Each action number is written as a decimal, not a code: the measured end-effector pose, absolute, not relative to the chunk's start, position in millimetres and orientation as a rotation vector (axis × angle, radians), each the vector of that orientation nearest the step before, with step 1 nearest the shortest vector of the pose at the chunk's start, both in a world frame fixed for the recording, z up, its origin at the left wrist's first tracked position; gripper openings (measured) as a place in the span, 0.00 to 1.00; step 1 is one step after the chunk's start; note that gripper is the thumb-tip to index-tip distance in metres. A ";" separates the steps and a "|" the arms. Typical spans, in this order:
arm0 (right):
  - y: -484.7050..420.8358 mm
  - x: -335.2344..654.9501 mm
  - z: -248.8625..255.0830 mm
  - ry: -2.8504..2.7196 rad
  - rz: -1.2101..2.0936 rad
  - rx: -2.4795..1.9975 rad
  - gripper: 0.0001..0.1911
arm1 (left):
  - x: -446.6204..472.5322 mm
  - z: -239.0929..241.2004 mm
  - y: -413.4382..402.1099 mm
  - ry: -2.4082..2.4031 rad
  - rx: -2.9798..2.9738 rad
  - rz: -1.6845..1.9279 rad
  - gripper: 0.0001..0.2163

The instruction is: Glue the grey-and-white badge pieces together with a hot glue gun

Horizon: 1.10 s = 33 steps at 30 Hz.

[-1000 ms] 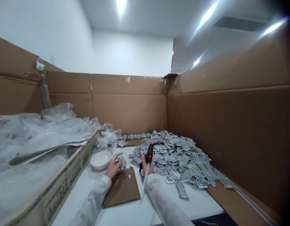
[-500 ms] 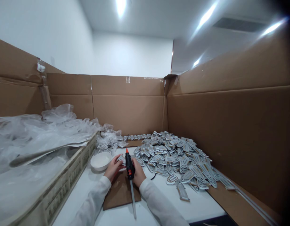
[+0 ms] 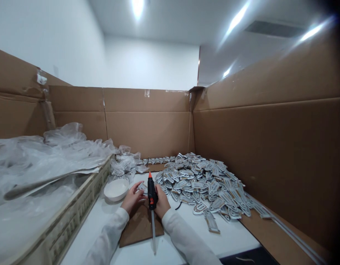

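Note:
My right hand is wrapped round a black glue gun with an orange tip; a long whitish glue stick sticks out of its rear toward me. The gun's nozzle points away from me. Just left of it, my left hand pinches a small grey-white flat piece, partly hidden by the fingers and the gun. Both hands are above a brown cardboard sheet on the white table. A white bowl stands beside my left hand.
A big heap of similar grey-white pieces covers the right of the table. To the left is a beige plastic crate with clear plastic bags. More bagged pieces lie behind the bowl. Cardboard walls surround the table.
The glue gun has turned slightly, its rear end swinging a little left. The whole view has shifted slightly; both hands keep their hold.

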State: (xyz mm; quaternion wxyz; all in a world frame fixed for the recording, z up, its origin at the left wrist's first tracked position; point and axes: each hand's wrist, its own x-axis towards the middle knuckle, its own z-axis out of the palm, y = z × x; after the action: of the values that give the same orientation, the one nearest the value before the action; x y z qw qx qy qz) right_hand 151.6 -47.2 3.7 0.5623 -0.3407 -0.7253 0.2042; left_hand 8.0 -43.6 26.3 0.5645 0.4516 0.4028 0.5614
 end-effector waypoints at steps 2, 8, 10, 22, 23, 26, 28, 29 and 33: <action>-47.4 151.8 4.1 -1.713 0.473 -0.805 0.08 | 7.9 26.3 -43.2 0.971 1.071 1.302 0.23; -47.2 152.0 5.2 -1.715 0.490 -0.834 0.08 | 7.1 26.4 -41.6 0.984 1.072 1.278 0.23; -46.8 151.7 5.0 -1.713 0.494 -0.835 0.08 | 7.1 25.0 -40.9 0.978 1.075 1.263 0.24; -38.0 155.0 0.1 -1.584 0.305 -0.896 0.08 | 7.3 22.9 -40.4 1.099 1.447 1.305 0.24; -36.3 156.1 0.1 -1.529 0.273 -0.921 0.08 | 6.4 22.3 -39.5 1.139 1.546 1.340 0.24; -28.0 162.2 0.5 -1.353 0.206 -0.984 0.13 | -2.6 21.0 -30.0 1.247 1.806 1.416 0.20; -17.9 170.7 4.3 -1.315 0.171 -1.001 0.16 | -15.9 22.4 -15.1 1.382 1.942 1.414 0.18; -11.1 176.7 8.9 -1.311 0.147 -1.012 0.17 | -24.6 24.3 -5.0 1.494 2.001 1.381 0.17; 24.7 210.2 48.3 -1.279 0.064 -1.288 0.14 | -64.0 38.7 40.9 2.031 2.047 1.000 0.13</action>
State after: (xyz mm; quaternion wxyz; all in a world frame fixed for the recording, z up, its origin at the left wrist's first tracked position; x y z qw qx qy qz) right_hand 210.2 24.7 48.3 0.6152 -0.5591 -0.5551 0.0280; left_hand -64.0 40.9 38.7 0.0448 0.6699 0.6649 0.3273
